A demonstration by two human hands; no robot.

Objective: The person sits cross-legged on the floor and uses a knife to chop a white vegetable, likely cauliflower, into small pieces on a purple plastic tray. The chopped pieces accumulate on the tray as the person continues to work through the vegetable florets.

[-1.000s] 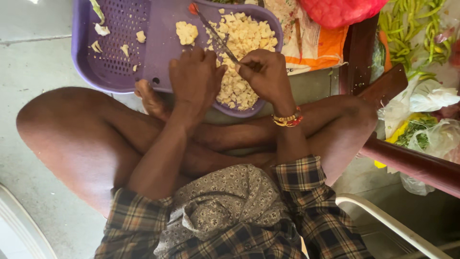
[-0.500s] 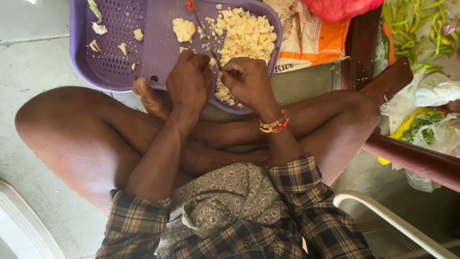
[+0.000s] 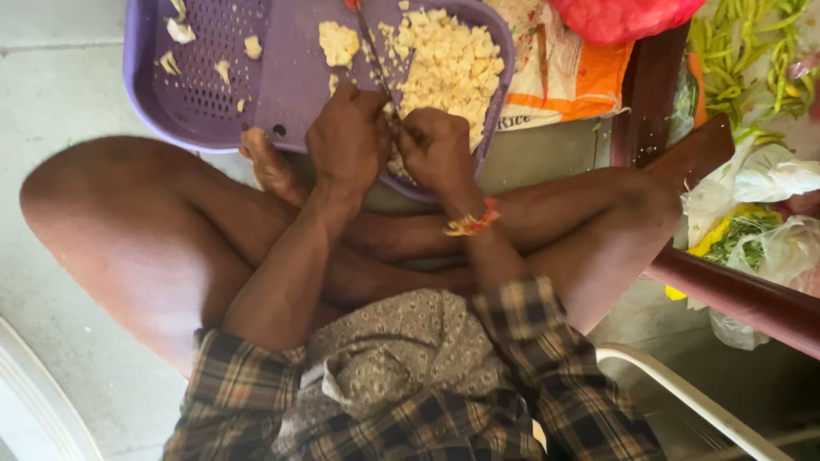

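At twelve o'clock, purple tray: left hand closed over chopped pale pieces; right hand gripping knife.

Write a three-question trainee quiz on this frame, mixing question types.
1. True or false: both hands, left hand and right hand, are over the purple tray.
2. Which wrist wears the bracelet? A) left B) right
3. Fill in: the pale chopped pieces lie mostly on the tray's ____ side in the picture.

Key: 1 true; 2 B; 3 right.
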